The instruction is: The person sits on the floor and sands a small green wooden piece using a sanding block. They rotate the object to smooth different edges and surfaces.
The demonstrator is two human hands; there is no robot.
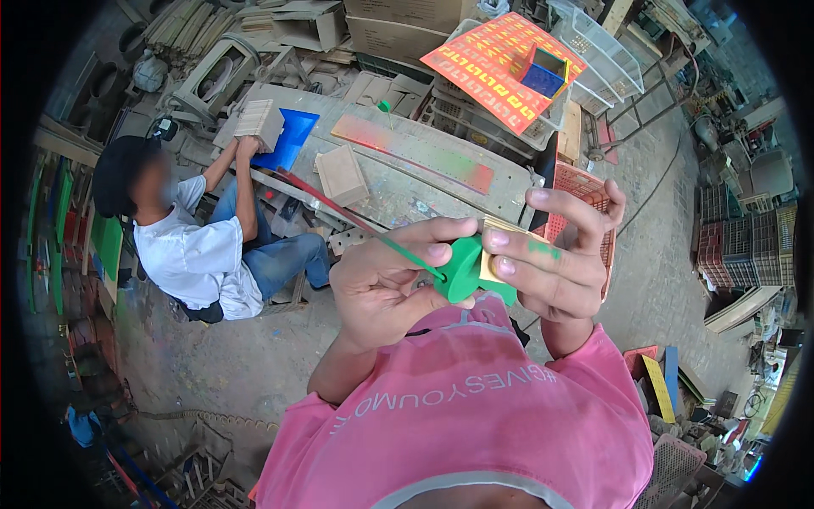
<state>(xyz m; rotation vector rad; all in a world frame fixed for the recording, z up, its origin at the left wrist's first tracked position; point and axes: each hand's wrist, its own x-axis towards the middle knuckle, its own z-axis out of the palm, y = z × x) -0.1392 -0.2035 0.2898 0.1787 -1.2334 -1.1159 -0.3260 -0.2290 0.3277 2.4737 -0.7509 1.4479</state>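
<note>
In front of my chest, my left hand (pixel 373 284) pinches a bright green disc (pixel 461 273) between thumb and fingers. A thin rod (pixel 358 220), red toward its far end and green toward the near one, meets the disc at a small hole. My right hand (pixel 564 276) grips a flat, yellowish, layered piece (pixel 489 265) against the disc's right side. What this piece is made of I cannot tell. More green shows under my right fingers, and green paint marks one of them. The right thumb is mostly hidden.
A seated co-worker (pixel 191 246) at the left handles a stack of wooden pieces (pixel 259 123) beside a blue panel (pixel 292 137). Across the workbench (pixel 407 199) lie a paint-stained board (pixel 415 153) and a wooden block (pixel 342 174). A red crate (pixel 577 182) stands behind my right hand.
</note>
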